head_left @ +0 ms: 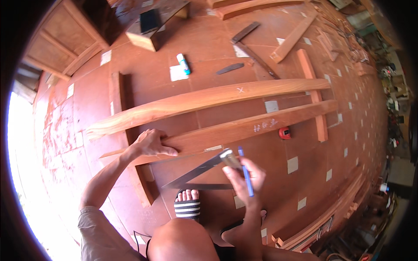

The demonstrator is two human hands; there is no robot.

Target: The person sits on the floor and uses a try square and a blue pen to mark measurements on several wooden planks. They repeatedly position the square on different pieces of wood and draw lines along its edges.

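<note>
My left hand (150, 142) grips the left part of the nearer long wooden beam (244, 126), its thumb along the top and its fingers bent at the far edge. White chalk-like marks show on this beam. My right hand (248, 177) is closed around the stock of a try square (196, 169) and also holds a blue pen (245, 172), held up on the near side of the beam. The square's metal blade points to the lower left, above my sandalled foot. Behind lies a second long beam (209, 98) with a white cross mark.
Both beams rest across two wooden crosspieces, one left (141, 185) and one right (322, 126). A red tape measure (284, 132) sits beside the nearer beam. Farther off lie a glue-stick-like tube (183, 64), a dark flat blade (230, 68), another square (254, 50) and a low bench (141, 40).
</note>
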